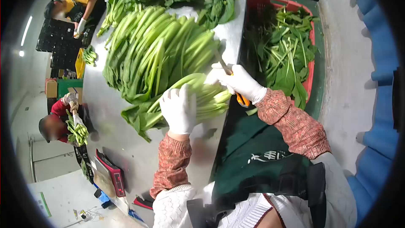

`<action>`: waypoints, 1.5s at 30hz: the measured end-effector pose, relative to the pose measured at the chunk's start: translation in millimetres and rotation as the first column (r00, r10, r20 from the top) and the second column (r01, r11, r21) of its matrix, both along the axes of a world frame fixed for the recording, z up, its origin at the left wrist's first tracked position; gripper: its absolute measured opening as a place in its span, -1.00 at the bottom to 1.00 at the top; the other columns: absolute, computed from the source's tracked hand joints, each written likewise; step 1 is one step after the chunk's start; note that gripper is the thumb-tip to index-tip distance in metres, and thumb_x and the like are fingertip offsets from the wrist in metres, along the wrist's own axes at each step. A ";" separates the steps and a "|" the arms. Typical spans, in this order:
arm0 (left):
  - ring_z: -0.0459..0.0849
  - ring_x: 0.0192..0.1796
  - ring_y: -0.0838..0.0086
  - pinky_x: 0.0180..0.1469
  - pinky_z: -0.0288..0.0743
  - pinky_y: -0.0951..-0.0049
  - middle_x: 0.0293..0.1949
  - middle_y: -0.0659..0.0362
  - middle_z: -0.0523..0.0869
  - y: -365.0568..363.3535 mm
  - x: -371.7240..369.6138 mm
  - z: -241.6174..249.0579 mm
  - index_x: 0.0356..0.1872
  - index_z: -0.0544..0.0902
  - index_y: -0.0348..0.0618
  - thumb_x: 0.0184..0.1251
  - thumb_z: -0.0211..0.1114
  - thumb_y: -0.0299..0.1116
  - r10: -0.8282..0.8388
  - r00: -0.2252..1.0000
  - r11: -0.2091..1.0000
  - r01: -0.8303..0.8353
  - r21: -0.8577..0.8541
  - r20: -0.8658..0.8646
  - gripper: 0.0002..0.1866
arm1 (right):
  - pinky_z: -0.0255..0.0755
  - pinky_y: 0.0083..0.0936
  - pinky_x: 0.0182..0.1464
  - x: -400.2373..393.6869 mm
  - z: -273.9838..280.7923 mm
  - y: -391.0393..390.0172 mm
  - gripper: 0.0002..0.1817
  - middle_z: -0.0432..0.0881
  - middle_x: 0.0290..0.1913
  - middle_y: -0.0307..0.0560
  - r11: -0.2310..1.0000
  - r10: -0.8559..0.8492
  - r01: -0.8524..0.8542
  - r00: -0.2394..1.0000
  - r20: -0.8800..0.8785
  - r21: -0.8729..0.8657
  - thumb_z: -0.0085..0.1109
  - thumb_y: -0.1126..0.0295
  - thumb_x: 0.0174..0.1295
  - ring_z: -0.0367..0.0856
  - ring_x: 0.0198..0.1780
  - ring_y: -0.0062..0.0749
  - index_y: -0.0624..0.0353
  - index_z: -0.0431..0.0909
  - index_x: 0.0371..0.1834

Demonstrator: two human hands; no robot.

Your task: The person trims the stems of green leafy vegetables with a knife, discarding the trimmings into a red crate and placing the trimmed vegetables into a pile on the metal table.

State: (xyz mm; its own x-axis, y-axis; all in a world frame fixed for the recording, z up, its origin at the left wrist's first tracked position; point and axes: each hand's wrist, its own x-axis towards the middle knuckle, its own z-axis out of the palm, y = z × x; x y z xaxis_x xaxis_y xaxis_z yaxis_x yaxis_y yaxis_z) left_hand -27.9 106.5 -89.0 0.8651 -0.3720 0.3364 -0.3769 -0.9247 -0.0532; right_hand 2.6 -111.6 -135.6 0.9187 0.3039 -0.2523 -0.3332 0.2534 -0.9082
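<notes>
Lays the gloved left hand point(179, 107) over a bunch of greens point(207, 103) on the metal table point(126, 137), with fingers across the stalks, probably to steady the bunch. Cannot tell about any real grip there, with the palm hidden from above. Grasps a knife point(242, 99) in the closed right hand point(239, 82), orange handle low in the glove and blade forward past the fingers, perhaps to leave the fingertips free for the stalks just beside. Points the stalk ends toward the right hand and the leaves to the left of the left hand, apparently for easy reach at the table's edge. Has a larger pile point(156, 55) just beyond both hands, laid mostly one way, likely for handy picking up. Has a red crate point(311, 69) of loose greens to the right of the right hand, seemingly for a short reach.

Hard to make out: the blade tip against the pile, the handle inside the glove, the contact between right fingertips and stalks. Hidden behind the right sleeve point(291, 122): part of the crate's near end. Cut off at the top: the farthest leaves beyond the hands.
</notes>
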 end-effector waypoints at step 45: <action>0.73 -0.20 0.49 -0.06 0.57 0.55 -0.20 0.09 0.76 -112.0 41.4 139.9 -0.09 0.66 -0.31 0.23 0.36 -0.65 -0.363 0.918 0.689 0.379 -0.618 0.157 -0.77 | 0.35 -0.56 -0.57 -3.9 29.8 -125.1 -0.70 0.70 -0.54 -0.15 0.701 -0.566 0.640 0.767 0.302 -0.314 0.00 0.25 0.48 0.42 -0.70 -0.60 0.28 0.59 -0.08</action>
